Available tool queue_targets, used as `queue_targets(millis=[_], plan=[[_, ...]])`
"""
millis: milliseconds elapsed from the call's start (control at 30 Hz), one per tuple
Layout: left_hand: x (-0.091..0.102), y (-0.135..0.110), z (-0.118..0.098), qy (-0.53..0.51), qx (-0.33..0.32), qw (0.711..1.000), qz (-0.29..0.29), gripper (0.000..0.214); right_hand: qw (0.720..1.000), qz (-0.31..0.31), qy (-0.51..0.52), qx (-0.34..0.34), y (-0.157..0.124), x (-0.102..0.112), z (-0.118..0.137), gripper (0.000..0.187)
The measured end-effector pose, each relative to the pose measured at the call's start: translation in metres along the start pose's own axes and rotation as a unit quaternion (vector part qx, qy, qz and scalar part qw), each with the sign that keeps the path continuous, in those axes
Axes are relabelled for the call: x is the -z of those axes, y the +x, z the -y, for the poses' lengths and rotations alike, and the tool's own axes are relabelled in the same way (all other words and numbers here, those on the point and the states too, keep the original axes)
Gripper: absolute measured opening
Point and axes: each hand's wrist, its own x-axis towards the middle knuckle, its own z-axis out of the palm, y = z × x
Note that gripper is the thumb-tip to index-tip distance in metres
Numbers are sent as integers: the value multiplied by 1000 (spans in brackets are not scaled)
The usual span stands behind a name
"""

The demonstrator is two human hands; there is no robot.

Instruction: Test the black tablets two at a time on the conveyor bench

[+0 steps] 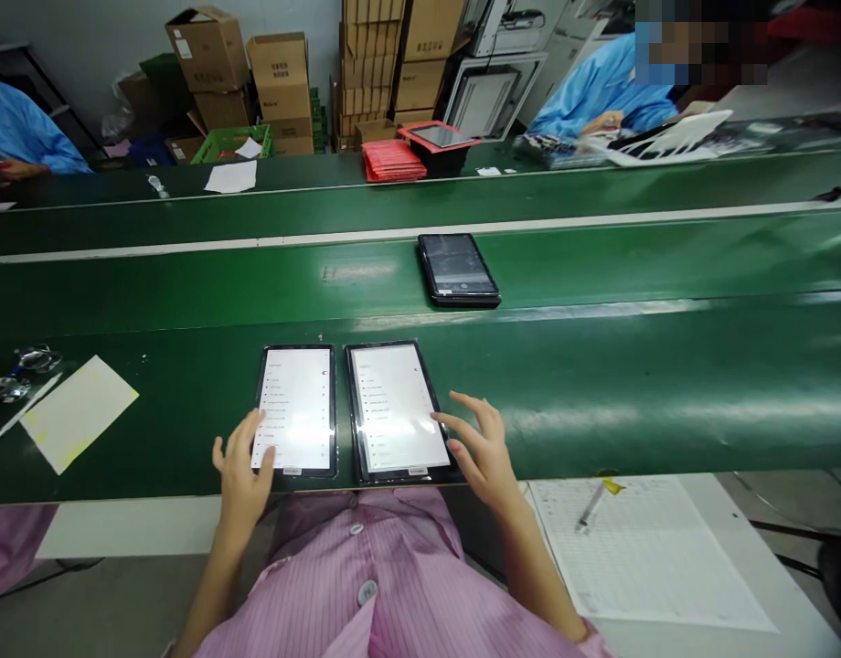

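The one view sits on the person's head and looks forward and steeply down over the pink smock (366, 585). It is close above the left tablet (295, 408) and right tablet (398, 408) at the near edge of the green belt (599, 384) — and faces across it to the cartons (283, 82) stacked far off by the wall.

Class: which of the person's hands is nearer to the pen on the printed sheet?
Right. The right hand sits just left of the pen, by the edge of the right tablet; the left hand touches the left tablet, farther left.
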Motion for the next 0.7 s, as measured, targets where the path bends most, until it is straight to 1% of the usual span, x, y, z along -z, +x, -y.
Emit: queue_targets(millis=[67,100,200,267,367,500,567,700], plan=[[1,6,14,-34,41,997,-47,47,999,-21,18,-33,-9,1,-4,36],[1,9,21,-56,56,995,-54,48,999,-22,16,-40,-12,-2,-3,35],[-5,14,31,-102,70,992,-33,48,999,8,-21,-26,-11,-14,12,34],[-10,14,32,-83,60,994,-22,47,998,39,-45,-9,-5,-22,25,35],[-15,10,29,-30,35,998,-31,48,994,77,-72,2,3,-29,43,37],[-17,5,27,-8,9,999,-44,51,990,103,-97,-4,7,-33,52,40],[-16,4,27,-4,-8,999,-37,52,990,103,-99,-10,6,-34,52,39],[-8,5,27,15,-37,999,25,51,995,58,-75,-8,1,-32,47,41]])
